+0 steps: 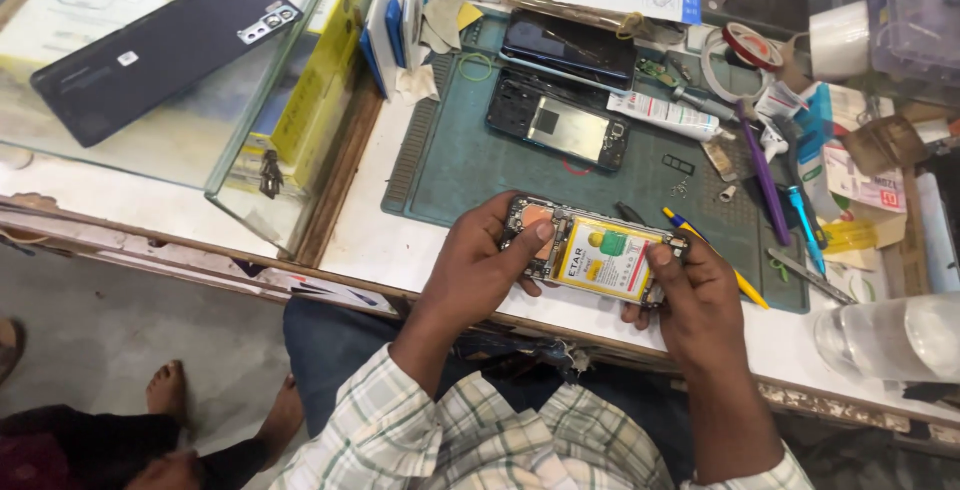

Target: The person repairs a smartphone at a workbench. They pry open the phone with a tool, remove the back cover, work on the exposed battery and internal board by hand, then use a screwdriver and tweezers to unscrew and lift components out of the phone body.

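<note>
A: Logging largest first: the glass display case (pixel 190 155) stands at the bench's left end, with one dark slate-blue phone back cover (pixel 160 50) lying flat on top, camera cut-out facing up, probably parked there out of the way of the work.

B: Next down?

A: One teal rubber repair mat (pixel 450 165) covers the middle of the white counter; it seems to serve to keep loose parts from sliding. On it, well apart from the hands, lie two more handset parts: one glossy black phone (pixel 570 48) and, just below it, one opened black phone frame with a silver plate (pixel 558 128).

B: And the piece in hand?

A: One opened smartphone with a yellow-labelled battery (pixel 592 252), internals up, held level over the mat's near edge. The left hand (pixel 478 275) is clamped on its left end, thumb pressed onto the board area. The right hand (pixel 690 300) is closed on the right end, a fingertip on the edge. Gripping both ends likely steadies it.

B: Small items?

A: One white adhesive tube (pixel 665 115), one purple-handled tool (pixel 765 175), one yellow-and-blue pen (pixel 715 260), one clear plastic bottle (pixel 890 335) lying at the right. Total phone bodies counted: three, plus the one cover.
</note>
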{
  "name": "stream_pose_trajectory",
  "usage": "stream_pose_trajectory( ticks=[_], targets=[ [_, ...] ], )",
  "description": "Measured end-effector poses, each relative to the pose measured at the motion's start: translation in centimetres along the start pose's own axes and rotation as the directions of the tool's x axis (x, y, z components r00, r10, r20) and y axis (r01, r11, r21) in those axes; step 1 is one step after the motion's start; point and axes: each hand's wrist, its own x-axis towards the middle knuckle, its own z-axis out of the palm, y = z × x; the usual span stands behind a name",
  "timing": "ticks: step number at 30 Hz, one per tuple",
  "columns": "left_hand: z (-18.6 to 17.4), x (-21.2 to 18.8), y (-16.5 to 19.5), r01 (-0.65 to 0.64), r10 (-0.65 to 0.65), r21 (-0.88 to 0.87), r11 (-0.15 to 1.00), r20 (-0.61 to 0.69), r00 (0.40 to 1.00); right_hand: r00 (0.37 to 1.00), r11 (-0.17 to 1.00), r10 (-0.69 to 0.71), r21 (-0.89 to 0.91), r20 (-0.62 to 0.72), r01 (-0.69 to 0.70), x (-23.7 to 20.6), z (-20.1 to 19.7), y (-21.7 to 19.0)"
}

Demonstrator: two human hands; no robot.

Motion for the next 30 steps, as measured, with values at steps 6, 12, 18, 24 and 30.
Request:
stream_pose_trajectory(
  ticks=[6,12,18,24,30],
  targets=[
    [-0.2,0.0,-0.1,-0.018,0.018,-0.015,1.000,0.018,1.000,0.999,0.998,-0.023,0.065,0.035,0.021,0.4,-0.1,0.4],
    [-0.2,-0.1,0.0,-0.029,0.029,0.009,1.000,0.033,0.999,0.997,0.993,-0.065,0.104,0.046,0.060,0.3,-0.3,0.7],
    [-0.3,-0.1,0.2,0.009,-0.004,-0.081,0.997,0.066,0.998,0.997,0.991,-0.065,0.122,0.040,0.060,0.2,-0.2,0.2],
    [-0.2,-0.2,0.4,-0.007,0.011,-0.042,0.999,0.084,0.996,0.998,0.987,-0.065,0.150,0.025,0.061,0.1,0.2,-0.3],
    [0.0,-0.4,0.7,0.000,0.000,-0.006,1.000,0.052,0.999,0.996,0.985,-0.082,0.156,0.035,0.075,0.1,0.1,-0.2]
  ],
)
